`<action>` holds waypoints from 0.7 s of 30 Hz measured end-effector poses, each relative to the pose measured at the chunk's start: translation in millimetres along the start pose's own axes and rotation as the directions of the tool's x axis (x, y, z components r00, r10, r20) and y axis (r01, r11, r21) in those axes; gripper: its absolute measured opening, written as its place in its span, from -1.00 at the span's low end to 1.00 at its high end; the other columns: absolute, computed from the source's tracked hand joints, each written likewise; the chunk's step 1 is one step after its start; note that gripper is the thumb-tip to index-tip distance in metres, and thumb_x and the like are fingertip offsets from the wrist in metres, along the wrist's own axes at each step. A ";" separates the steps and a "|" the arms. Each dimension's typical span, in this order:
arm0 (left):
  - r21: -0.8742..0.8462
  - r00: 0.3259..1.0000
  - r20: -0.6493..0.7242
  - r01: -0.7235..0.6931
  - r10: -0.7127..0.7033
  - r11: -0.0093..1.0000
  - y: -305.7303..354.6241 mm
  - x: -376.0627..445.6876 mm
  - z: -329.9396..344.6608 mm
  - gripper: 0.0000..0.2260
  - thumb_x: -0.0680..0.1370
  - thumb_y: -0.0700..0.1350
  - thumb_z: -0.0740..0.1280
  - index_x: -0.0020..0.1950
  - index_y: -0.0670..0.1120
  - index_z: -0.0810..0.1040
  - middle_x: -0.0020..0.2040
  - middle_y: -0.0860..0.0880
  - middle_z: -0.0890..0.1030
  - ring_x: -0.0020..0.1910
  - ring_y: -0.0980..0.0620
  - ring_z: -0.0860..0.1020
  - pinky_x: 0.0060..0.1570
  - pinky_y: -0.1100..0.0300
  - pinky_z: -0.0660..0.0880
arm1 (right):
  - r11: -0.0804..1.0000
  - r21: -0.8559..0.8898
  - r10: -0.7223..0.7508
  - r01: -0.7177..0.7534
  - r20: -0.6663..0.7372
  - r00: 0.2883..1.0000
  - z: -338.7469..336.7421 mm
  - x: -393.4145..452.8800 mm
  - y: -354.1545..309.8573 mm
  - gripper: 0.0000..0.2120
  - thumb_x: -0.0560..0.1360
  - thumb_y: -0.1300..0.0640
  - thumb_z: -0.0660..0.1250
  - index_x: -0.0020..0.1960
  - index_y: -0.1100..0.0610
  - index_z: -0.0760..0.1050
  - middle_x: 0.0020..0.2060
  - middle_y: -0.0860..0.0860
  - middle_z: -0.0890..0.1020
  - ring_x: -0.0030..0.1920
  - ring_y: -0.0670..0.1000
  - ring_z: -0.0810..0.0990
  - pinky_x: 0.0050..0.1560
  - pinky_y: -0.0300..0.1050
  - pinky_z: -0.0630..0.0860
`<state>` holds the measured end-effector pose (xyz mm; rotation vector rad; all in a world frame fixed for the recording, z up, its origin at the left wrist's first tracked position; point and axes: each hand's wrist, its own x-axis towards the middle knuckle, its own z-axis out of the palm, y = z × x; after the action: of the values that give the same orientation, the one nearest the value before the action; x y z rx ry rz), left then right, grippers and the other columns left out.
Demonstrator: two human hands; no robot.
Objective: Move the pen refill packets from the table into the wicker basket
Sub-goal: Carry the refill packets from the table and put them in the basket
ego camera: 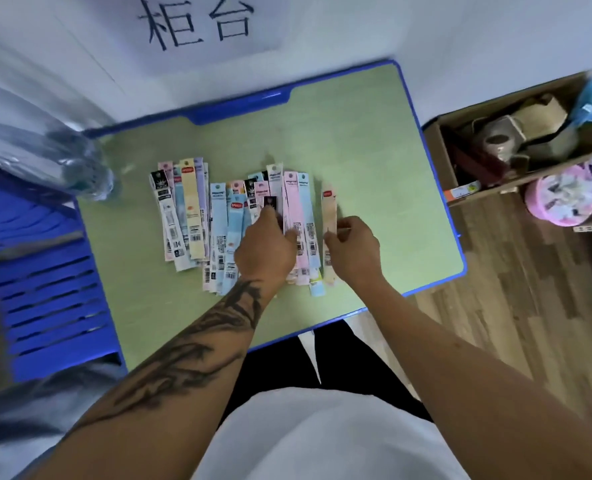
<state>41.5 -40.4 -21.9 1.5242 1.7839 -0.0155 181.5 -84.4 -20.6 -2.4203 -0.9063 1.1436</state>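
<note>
Leftmost, a blue slatted plastic chair (48, 292) stands beside the table, with a blurred clear plastic bag (38, 140) above it reaching over the table's left corner. Next comes the green table with blue rim (374, 133), and on the wall behind it a white sign (197, 22) with the handwritten characters "柜台". Spread across the tabletop lie the pen refill packets (190, 216), long narrow strips in pastel blue, pink, yellow and black, several showing a red logo tag and barcodes; the brand lettering is too blurred to read. The left hand (265, 247), on a tattooed forearm, rests over the middle of the heap, fingers curled down onto a black-topped packet (271, 202); whether it actually grips it cannot be told. Just right of it, the right hand (351, 251) pinches the edge of a peach packet (329, 209) lying apart from the rest. Further right, on the wood floor, sits an open cardboard box (495, 109) of clutter, with a pink patterned round tin (561, 202) beside it.
</note>
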 end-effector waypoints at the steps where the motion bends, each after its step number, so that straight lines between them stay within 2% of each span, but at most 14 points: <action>1: -0.004 1.000 0.001 -0.015 0.015 1.000 0.6 -0.5 -0.8 -0.75 0.64 0.10 0.33 0.18 -0.03 0.42 -0.04 0.01 0.56 -0.06 -0.11 0.56 -0.05 0.03 0.47 | 1.000 0.010 0.000 0.000 -0.009 1.000 -4.8 -1.3 1.6 -0.80 0.62 0.12 0.34 0.20 0.15 0.56 -0.01 0.00 0.70 0.02 0.08 0.64 -0.01 -0.15 0.44; 4: -0.062 0.996 0.001 -0.089 0.089 0.994 7.1 -5.1 -5.4 -0.79 0.66 0.09 0.30 0.09 -0.05 0.43 -0.12 -0.01 0.54 -0.16 -0.10 0.51 -0.13 0.04 0.45 | 0.990 0.136 0.028 -0.024 -0.030 0.999 -22.4 -6.5 6.7 -0.88 0.60 0.12 0.37 0.11 0.11 0.61 -0.14 -0.08 0.69 -0.18 -0.02 0.66 -0.18 -0.19 0.47; 7: -0.177 0.983 0.073 -0.156 0.171 0.972 23.0 -14.1 -2.5 -0.80 0.67 0.01 0.28 -0.06 -0.07 0.41 -0.26 -0.04 0.49 -0.29 -0.08 0.49 -0.29 0.06 0.39 | 0.954 0.300 0.030 -0.015 -0.047 0.998 -44.6 -12.2 15.1 -0.97 0.57 0.14 0.41 0.00 0.05 0.63 -0.19 -0.04 0.73 -0.24 -0.02 0.68 -0.12 -0.11 0.56; 10: -0.374 0.968 0.199 -0.072 0.156 0.925 54.1 -33.3 10.7 -0.86 0.67 -0.09 0.25 -0.08 -0.04 0.50 -0.22 -0.06 0.61 -0.31 -0.07 0.57 -0.35 0.14 0.47 | 0.893 0.450 0.016 0.007 -0.048 0.999 -76.6 -24.6 26.8 -0.89 0.58 0.20 0.41 -0.08 0.02 0.62 -0.20 0.03 0.73 -0.25 0.01 0.64 -0.19 -0.06 0.55; 12: -0.450 0.942 0.295 -0.007 0.157 0.893 82.8 -51.1 24.1 -0.87 0.67 -0.12 0.22 0.02 -0.08 0.55 -0.20 -0.06 0.62 -0.35 -0.03 0.55 -0.40 0.20 0.43 | 0.844 0.536 0.025 0.020 -0.078 0.997 -103.4 -36.8 39.7 -0.90 0.59 0.22 0.40 -0.07 0.06 0.62 -0.20 0.11 0.71 -0.24 0.04 0.61 -0.23 -0.04 0.54; 14: -0.497 0.910 0.366 0.014 0.195 0.867 114.9 -71.7 40.7 -0.86 0.68 -0.14 0.22 0.07 -0.13 0.56 -0.22 -0.05 0.59 -0.40 -0.02 0.50 -0.39 0.16 0.42 | 0.791 0.610 0.039 0.049 -0.130 0.991 -132.5 -47.7 58.7 -0.93 0.60 0.23 0.39 -0.01 0.11 0.65 -0.16 0.18 0.73 -0.22 0.05 0.62 -0.20 -0.01 0.56; 17: -0.547 0.861 0.416 -0.022 0.294 0.837 165.6 -110.5 70.4 -0.83 0.69 -0.11 0.23 -0.03 -0.09 0.56 -0.26 -0.06 0.56 -0.48 -0.01 0.46 -0.39 0.12 0.46 | 0.713 0.691 0.050 0.115 -0.214 0.976 -177.3 -65.1 99.4 -0.90 0.61 0.24 0.38 0.01 0.12 0.67 -0.14 0.12 0.75 -0.21 0.03 0.66 -0.19 -0.04 0.58; 21: -0.586 0.786 0.448 -0.103 0.427 0.804 231.5 -178.2 120.9 -0.78 0.71 -0.10 0.22 -0.08 -0.06 0.57 -0.41 0.03 0.58 -0.54 0.07 0.46 -0.43 0.15 0.42 | 0.595 0.780 0.119 0.196 -0.327 0.938 -245.7 -93.3 165.6 -0.92 0.62 0.25 0.38 0.05 0.22 0.65 -0.11 0.20 0.74 -0.24 0.06 0.68 -0.24 -0.03 0.63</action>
<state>298.6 -180.8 96.8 1.1815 0.9586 0.1546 395.1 -273.3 102.4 -1.7116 -0.2071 0.7957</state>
